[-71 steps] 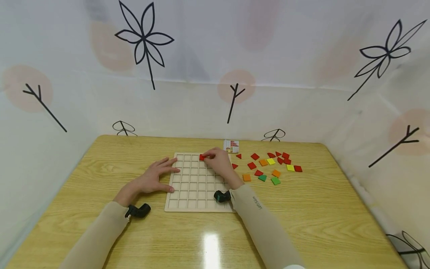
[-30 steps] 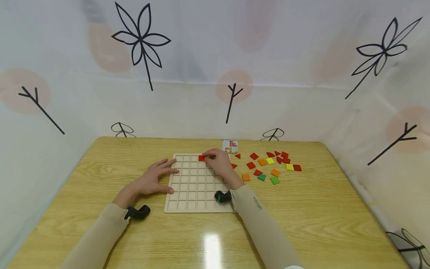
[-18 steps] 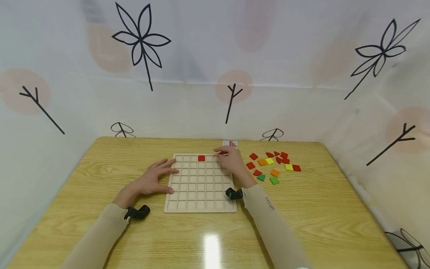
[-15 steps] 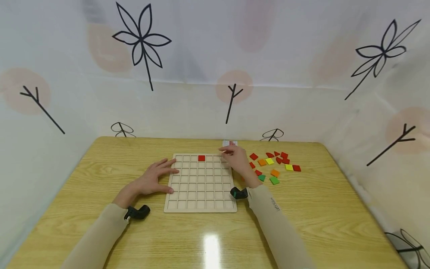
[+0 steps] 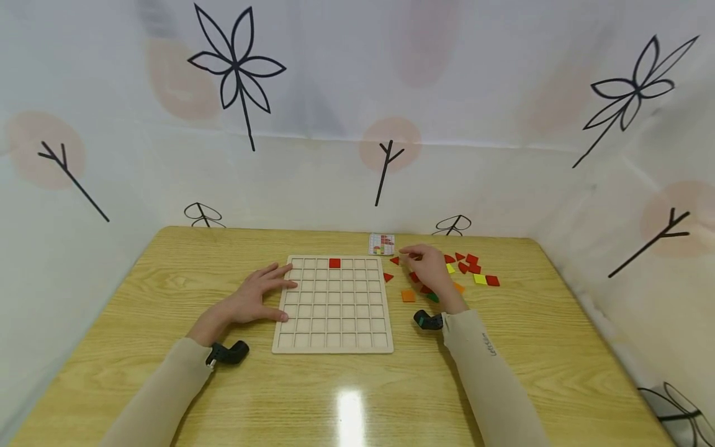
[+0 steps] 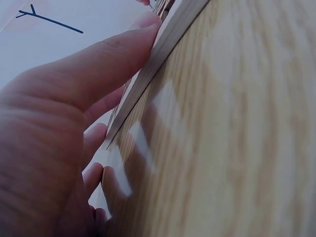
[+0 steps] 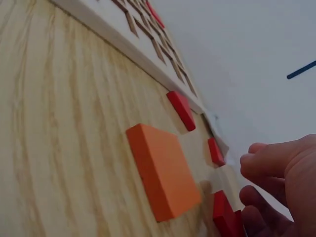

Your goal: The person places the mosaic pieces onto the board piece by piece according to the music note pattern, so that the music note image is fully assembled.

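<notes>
A pale wooden grid board (image 5: 334, 349) lies on the table, with one red square tile (image 5: 334, 263) set in a cell mid-way along its far row. My left hand (image 5: 258, 297) rests at the board's left edge, fingers spread; in the left wrist view the thumb (image 6: 118, 57) touches the board's side. My right hand (image 5: 431, 270) is over the loose tiles right of the board, fingers bent and nothing visible between them. Close to it are a red triangle tile (image 5: 395, 261) and a red tile (image 7: 227, 215). Some tiles are hidden beneath this hand.
An orange square tile (image 5: 408, 296) and another red triangle tile (image 5: 388, 277) lie near the board's right edge. Farther right are several red tiles (image 5: 472, 259) and a yellow tile (image 5: 480, 279). A printed pattern card (image 5: 382, 244) lies behind the board. A patterned cloth wall borders the table.
My right hand has let go of the red square tile, leaving it in its far-row cell, and has moved right, off the board to the loose tiles. The left hand has stayed put.
</notes>
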Demonstrator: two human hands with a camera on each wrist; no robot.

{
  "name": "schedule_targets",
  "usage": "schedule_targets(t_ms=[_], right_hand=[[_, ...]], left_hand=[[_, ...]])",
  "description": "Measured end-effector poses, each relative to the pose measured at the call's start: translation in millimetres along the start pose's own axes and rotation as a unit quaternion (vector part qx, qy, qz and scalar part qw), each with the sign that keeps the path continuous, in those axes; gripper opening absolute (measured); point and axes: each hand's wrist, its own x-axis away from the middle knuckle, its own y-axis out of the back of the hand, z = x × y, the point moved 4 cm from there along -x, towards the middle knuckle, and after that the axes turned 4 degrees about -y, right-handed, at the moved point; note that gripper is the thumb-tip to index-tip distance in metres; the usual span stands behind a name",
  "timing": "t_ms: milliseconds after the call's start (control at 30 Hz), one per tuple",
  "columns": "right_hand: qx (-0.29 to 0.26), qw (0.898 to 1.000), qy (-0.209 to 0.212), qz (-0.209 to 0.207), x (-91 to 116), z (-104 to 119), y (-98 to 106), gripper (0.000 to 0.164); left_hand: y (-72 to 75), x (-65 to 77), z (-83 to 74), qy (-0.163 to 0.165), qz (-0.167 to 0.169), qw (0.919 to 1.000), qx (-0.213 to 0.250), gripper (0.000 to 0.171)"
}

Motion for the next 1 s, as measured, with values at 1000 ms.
schedule_targets(t_ms=[1000], right_hand=[[0.063, 0.998, -0.013, -0.001, 1, 3, -11, 0.024]], left_hand=[[-0.9, 1.3, 0.3, 0.012, -0.002, 0.9999, -0.001, 0.067]])
